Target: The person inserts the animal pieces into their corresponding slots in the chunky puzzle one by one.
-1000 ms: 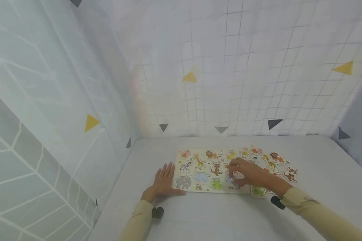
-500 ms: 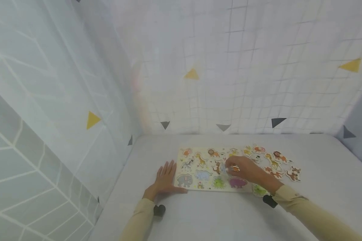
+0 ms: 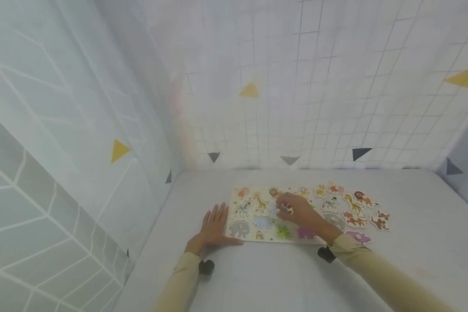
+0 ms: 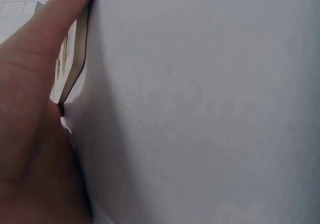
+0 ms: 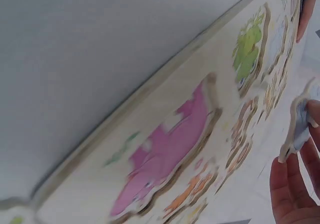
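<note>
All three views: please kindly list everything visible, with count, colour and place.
Table: 1, pale grey, lower centre
Walls: 3, pale, around table
Triangles: several, yellow or dark, on walls
Puzzle board: 1, cream, on table
Animal pictures: many, multicoloured, in board
Loose pieces: at least 9, multicoloured, right of board
Held piece: 1, bluish, above board
Sleeves: 2, pale yellow, lower edge
Wrist cameras: 2, black, near sleeves
Left hand: 1, at board's left end
Right hand: 1, above board
</note>
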Action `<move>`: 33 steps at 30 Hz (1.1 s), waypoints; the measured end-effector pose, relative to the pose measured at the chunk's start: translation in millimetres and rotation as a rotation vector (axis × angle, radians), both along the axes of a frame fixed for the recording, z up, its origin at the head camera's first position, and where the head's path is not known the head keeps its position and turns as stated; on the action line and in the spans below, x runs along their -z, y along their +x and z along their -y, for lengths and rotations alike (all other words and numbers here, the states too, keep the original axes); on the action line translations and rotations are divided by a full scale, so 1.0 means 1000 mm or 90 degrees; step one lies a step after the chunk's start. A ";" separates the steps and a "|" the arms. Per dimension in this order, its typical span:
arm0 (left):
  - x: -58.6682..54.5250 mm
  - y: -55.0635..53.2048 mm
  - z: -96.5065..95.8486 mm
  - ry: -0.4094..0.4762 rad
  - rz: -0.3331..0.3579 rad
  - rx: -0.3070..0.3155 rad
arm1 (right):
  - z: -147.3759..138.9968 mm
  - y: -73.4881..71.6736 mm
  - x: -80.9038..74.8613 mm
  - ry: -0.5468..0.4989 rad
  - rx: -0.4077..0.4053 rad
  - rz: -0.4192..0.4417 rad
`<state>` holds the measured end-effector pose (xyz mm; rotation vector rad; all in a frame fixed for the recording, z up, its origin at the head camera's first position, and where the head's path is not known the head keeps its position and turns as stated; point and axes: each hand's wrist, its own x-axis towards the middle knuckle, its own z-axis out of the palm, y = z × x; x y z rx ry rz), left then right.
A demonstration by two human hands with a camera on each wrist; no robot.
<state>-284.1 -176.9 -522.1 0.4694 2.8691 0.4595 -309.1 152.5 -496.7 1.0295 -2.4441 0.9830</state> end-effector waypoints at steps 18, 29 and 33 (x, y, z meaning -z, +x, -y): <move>0.000 0.010 -0.006 0.006 -0.003 -0.002 | 0.043 0.013 0.014 0.087 0.037 0.174; 0.003 0.008 -0.001 0.027 0.005 0.001 | 0.053 0.015 0.016 0.113 0.040 0.134; 0.016 0.003 0.005 0.036 0.000 0.001 | 0.056 0.016 0.019 0.125 0.059 0.146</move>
